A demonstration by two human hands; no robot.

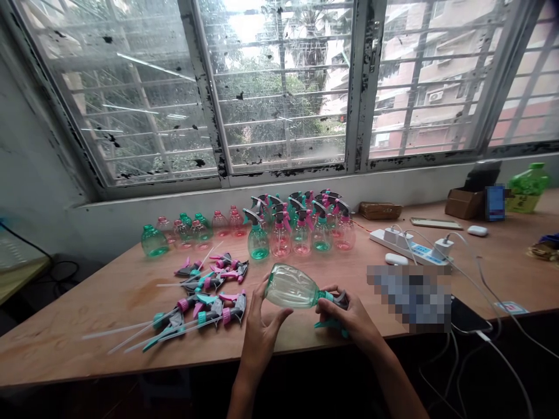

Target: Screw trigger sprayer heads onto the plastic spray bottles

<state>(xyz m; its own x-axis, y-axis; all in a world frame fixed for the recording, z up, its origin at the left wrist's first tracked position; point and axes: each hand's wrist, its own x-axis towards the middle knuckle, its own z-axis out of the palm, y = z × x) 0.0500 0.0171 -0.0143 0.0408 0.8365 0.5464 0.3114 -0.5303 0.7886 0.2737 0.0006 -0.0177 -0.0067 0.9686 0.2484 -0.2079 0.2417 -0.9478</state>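
A clear green bottle (292, 286) lies sideways in the air above the table's front edge, its neck pointing right. My left hand (263, 329) holds its rounded base, with the thumb standing away from the side. At the neck, my right hand (349, 319) grips a grey and teal trigger spray head (331, 326); fingers hide part of the joint. Loose pink, teal and grey spray heads (209, 308) with thin tubes lie in a pile to the left. Bottles without heads, such as a green bottle (154, 243), stand behind them.
Several bottles fitted with spray heads (301, 235) stand together near the window wall. To the right are a white power strip (410, 249) with cables, a phone (469, 314), white earbud cases (477, 231), a cardboard box (465, 202) and a green jug (528, 186).
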